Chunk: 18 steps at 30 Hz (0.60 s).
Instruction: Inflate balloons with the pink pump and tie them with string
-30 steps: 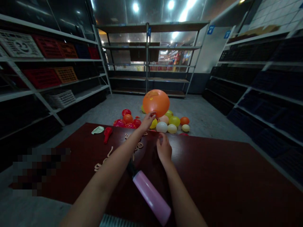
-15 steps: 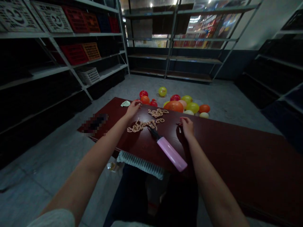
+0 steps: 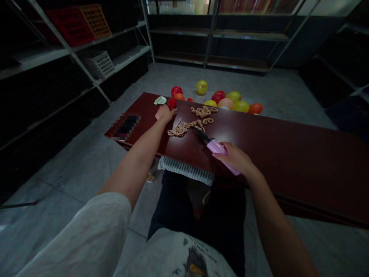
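Note:
My right hand (image 3: 234, 158) is closed around the pink hand pump (image 3: 216, 148), which lies on the dark red table (image 3: 288, 142) with its black nozzle pointing toward a heap of tan rubber bands (image 3: 191, 122). My left hand (image 3: 163, 114) reaches to the far left part of the table, its fingers curled at a red uninflated balloon (image 3: 172, 103); whether it grips the balloon I cannot make out. A pale green uninflated balloon (image 3: 160, 100) lies just beyond it.
Several inflated balloons (image 3: 230, 100), red, yellow, green and orange, lie on the grey floor behind the table. Metal shelving with red, orange and white crates (image 3: 98, 63) lines the left; dark shelves stand at the back and right. A blurred dark object (image 3: 127, 126) sits on the table's left end.
The orange balloon has left my left hand and dropped among those on the floor. My left hand moved to the red uninflated balloon; my right hand came back and closed on the pump.

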Each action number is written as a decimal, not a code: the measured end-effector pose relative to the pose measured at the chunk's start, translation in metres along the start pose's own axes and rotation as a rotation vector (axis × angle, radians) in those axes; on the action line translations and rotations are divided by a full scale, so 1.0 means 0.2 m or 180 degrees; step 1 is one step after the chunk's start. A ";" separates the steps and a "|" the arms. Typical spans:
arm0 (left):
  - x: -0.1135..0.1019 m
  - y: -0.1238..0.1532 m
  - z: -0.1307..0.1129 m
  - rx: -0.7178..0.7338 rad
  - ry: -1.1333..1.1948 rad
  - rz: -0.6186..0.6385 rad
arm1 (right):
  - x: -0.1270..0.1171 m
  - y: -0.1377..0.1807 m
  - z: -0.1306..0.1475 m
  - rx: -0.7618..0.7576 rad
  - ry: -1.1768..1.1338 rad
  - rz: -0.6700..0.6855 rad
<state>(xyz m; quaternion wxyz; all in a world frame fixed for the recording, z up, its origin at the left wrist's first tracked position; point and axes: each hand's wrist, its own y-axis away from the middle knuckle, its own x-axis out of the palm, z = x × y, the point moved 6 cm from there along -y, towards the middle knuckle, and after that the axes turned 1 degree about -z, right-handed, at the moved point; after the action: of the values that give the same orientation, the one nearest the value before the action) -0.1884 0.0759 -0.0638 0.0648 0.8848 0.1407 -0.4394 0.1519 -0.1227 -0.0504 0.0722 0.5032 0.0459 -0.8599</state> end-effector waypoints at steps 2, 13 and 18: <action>0.02 0.00 -0.05 0.0137 -0.0320 0.0016 | 0.00 -0.01 -0.01 0.0024 -0.0212 0.0079; 0.16 0.44 -0.39 -0.0511 0.4321 0.1386 | 0.14 0.05 -0.09 0.0925 -0.3916 0.0789; 0.25 0.64 -0.48 -0.0906 0.4986 0.1553 | 0.15 0.09 -0.11 0.0886 -0.4225 0.0836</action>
<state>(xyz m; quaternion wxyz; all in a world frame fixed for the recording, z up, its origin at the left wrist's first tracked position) -0.0478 -0.0142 -0.0463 0.1528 0.9235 0.0035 0.3518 0.1595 -0.1400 -0.0864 0.1233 -0.1236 -0.1802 -0.9680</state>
